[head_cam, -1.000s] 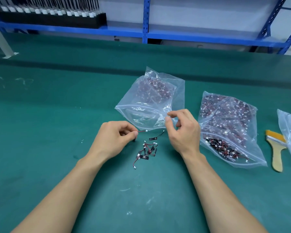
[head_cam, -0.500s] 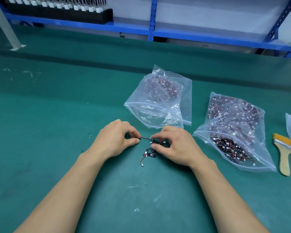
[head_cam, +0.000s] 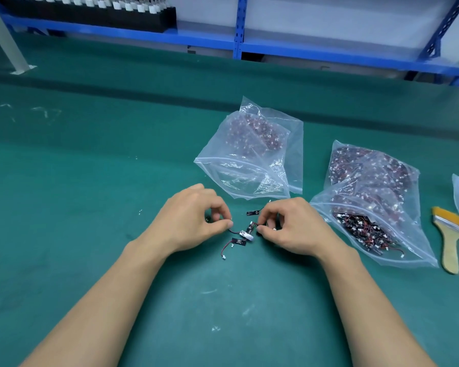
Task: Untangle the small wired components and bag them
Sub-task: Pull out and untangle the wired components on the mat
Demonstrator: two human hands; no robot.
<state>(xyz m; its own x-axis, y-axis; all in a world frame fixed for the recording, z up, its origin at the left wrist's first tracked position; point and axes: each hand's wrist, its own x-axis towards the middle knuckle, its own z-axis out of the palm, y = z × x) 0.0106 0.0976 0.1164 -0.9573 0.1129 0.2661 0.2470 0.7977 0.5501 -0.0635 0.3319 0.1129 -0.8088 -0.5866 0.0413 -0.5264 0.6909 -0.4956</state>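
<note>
left hand (head_cam: 194, 218): fingers curled, pinching a wire end | right hand (head_cam: 289, 226): curled, pinching the other side | wired components (head_cam: 243, 234): tangled on desk (head_cam: 90, 181) between hands, just before clear bag (head_cam: 252, 157)

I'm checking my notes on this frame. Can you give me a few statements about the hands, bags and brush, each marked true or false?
1. The left hand and right hand both pinch wires of the tangle. True.
2. The brush lies left of the hands. False: it lies far right, beyond the right bag.
3. The middle bag holds components. True.
4. The right bag is empty. False: it is packed with components.
5. The tangle is held over the middle bag. False: it is low over the mat, nearer the person than that bag.
</note>
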